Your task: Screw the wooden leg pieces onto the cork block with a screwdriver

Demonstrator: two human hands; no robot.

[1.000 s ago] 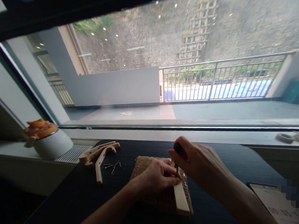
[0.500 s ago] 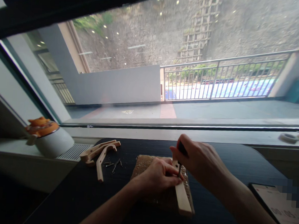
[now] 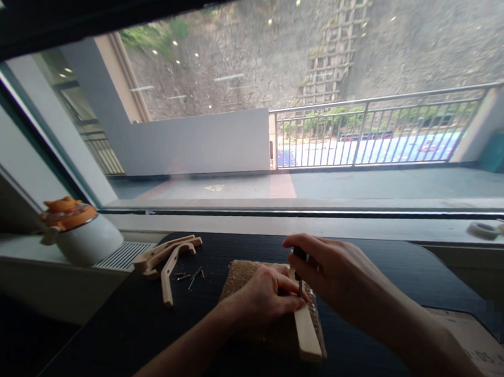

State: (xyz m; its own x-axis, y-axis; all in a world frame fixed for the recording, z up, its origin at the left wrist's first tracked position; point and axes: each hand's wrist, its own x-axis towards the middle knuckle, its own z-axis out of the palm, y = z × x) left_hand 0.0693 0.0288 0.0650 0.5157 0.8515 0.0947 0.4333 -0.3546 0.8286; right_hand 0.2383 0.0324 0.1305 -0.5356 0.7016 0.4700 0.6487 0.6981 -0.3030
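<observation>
My right hand (image 3: 326,264) is wrapped round the dark handle of a screwdriver (image 3: 300,287), which stands almost upright. Its shaft runs down to the pale wooden piece (image 3: 309,335), between the fingertips of my left hand (image 3: 269,292). Those left fingers are closed on the wooden piece near the screwdriver's tip; the tip itself and any screw under it are hidden. Beneath the wood lies a brown corrugated cardboard pad (image 3: 238,276). To the left are several loose screws (image 3: 194,277), a curved wooden part (image 3: 167,283) and more shaped wooden parts (image 3: 156,255).
All this is on a dark table (image 3: 369,286) against a window sill (image 3: 241,226). A white pot with an orange animal-shaped top (image 3: 89,238) stands at left. A phone or tablet (image 3: 469,332) lies at right, partly behind my right forearm. A tape roll (image 3: 483,230) is on the sill.
My right hand has turned about the screwdriver handle and shifted slightly left, its fingers now stretched further over the top. My left hand and the wooden piece stay put.
</observation>
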